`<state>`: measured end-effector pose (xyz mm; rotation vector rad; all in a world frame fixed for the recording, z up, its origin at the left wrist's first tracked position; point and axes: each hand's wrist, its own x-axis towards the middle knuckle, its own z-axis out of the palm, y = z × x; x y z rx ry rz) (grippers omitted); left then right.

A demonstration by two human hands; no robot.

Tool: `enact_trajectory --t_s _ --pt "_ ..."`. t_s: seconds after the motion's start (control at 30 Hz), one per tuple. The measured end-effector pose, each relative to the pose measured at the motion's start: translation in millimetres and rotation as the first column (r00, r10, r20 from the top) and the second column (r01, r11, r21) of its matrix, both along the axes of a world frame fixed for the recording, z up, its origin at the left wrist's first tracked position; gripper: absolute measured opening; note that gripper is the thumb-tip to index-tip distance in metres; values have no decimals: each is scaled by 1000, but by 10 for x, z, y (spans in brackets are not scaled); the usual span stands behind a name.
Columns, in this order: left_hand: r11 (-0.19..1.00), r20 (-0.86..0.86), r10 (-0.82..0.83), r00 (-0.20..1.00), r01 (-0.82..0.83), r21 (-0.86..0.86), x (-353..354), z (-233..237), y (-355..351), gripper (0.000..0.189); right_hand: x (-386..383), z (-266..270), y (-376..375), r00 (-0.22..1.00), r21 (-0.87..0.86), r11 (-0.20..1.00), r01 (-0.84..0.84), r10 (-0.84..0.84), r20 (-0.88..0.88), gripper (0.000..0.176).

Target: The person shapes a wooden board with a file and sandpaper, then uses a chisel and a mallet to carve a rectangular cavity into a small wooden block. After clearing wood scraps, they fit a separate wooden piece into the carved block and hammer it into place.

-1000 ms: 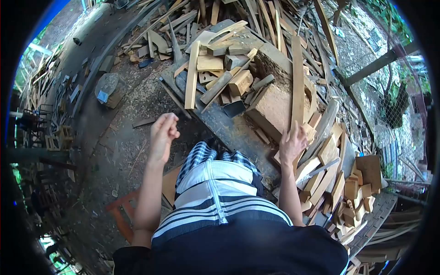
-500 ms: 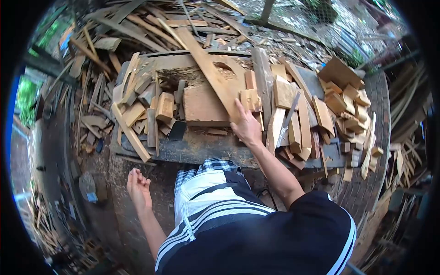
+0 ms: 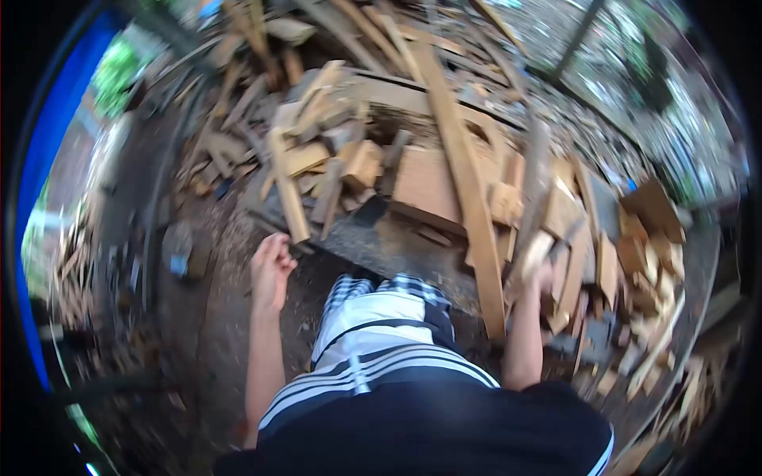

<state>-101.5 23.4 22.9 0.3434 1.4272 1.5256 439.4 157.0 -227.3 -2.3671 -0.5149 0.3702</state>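
Observation:
The picture is blurred by head motion. My left hand (image 3: 271,268) hangs free over the dirt ground left of my knees, fingers loosely curled, holding nothing. My right hand (image 3: 540,276) is raised at the right side of the low workbench (image 3: 397,242) and looks closed around the lower end of a pale wood piece (image 3: 532,238) that points up and away. A long plank (image 3: 468,190) lies slanted across the bench just left of that hand, touching the block of wood (image 3: 425,182) in the middle.
Short offcuts (image 3: 317,159) are heaped on the bench's left end, and more cut blocks (image 3: 635,254) are piled at the right. Scrap planks (image 3: 357,32) cover the ground behind. A small block with a blue mark (image 3: 178,254) sits on the dirt at left.
My right hand left the long plank, pulled back right and closed on a wood piece. My left hand rose slightly. The camera swung, blurring the view.

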Motion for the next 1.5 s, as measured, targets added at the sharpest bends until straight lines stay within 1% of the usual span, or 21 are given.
enact_trajectory --t_s 0.07,0.17,0.5,0.63,0.67,0.7,0.73,0.77,0.8,0.83,0.87,0.9,0.97,1.03,1.1,1.17,1.23,1.27,1.3,1.37,1.5 --pt "998 3 50 999 -50 -26 -52 -39 -38 15 12 -54 -284 960 -37 992 123 -128 -250 35" --pt "998 -12 51 999 -51 -38 -70 -69 -47 14 9 -118 -303 991 -286 949 -133 133 -21 36" --pt "997 -24 -42 999 40 -66 77 -203 6 15 76 -111 -91 961 -343 909 -234 164 -222 52" --pt "994 -33 -11 999 7 -110 10 -209 -111 16 -319 420 46 1000 -42 999 14 -13 9 52" --pt "993 -55 1 998 -7 -115 -10 -221 -143 16 -412 460 70 994 247 964 -102 87 72 48" --pt "992 -77 5 997 -15 -122 -20 -238 -163 16 -543 624 128 968 279 930 -241 210 137 47" --pt "991 -92 -4 996 -8 -133 -27 -309 -163 18 -742 715 200 876 300 848 -437 326 355 44" --pt "991 -88 -19 996 8 -135 11 -304 -121 18 -1062 951 238 859 366 778 -511 464 214 47" --pt "986 -125 -106 986 88 -140 93 -274 -57 20 -1211 933 272 516 -89 605 -791 738 434 44" --pt "975 -162 -190 968 167 -147 188 -228 16 22 -1853 1448 205 568 237 517 -823 733 374 36" --pt "950 -191 -275 942 236 -202 317 -143 124 29 -2166 1487 245 517 325 498 -804 855 -29 31" --pt "939 -215 -339 916 315 -138 401 -211 184 35 -2616 1998 122 309 379 349 -857 937 -164 30" --pt "945 -210 -324 923 306 -113 609 -205 308 38 -3202 2032 -52 -9 456 121 -881 962 -274 23" --pt "955 -147 -294 945 297 -2 599 -533 358 38 -3687 1867 -280 -240 535 -170 -828 969 -64 23" --pt "998 29 -66 997 66 -7 442 -588 348 34 -3952 2022 -290 -373 405 -192 -894 819 -435 26" --pt "993 30 -29 999 32 -109 179 -655 233 34 -4059 1755 104 -571 391 -475 -788 802 -176 26" --pt "988 60 36 998 -27 -151 -69 -657 130 34 -4081 1400 701 -407 145 -422 -895 905 122 26" --pt "983 109 67 992 -47 -177 -159 -626 67 34 -4080 1110 1061 -299 -205 -251 -946 920 253 23" --pt "978 156 102 982 -70 -199 -232 -615 41 34 -3964 868 1543 -416 -299 -328 -896 855 311 24" --pt "963 179 155 972 -109 -246 -325 -647 26 33 -3869 782 1925 -564 -623 -268 -735 751 343 32" --pt "963 226 45 973 18 -269 -421 -709 87 30 -3870 664 2136 -656 -752 -409 -517 754 42 23"
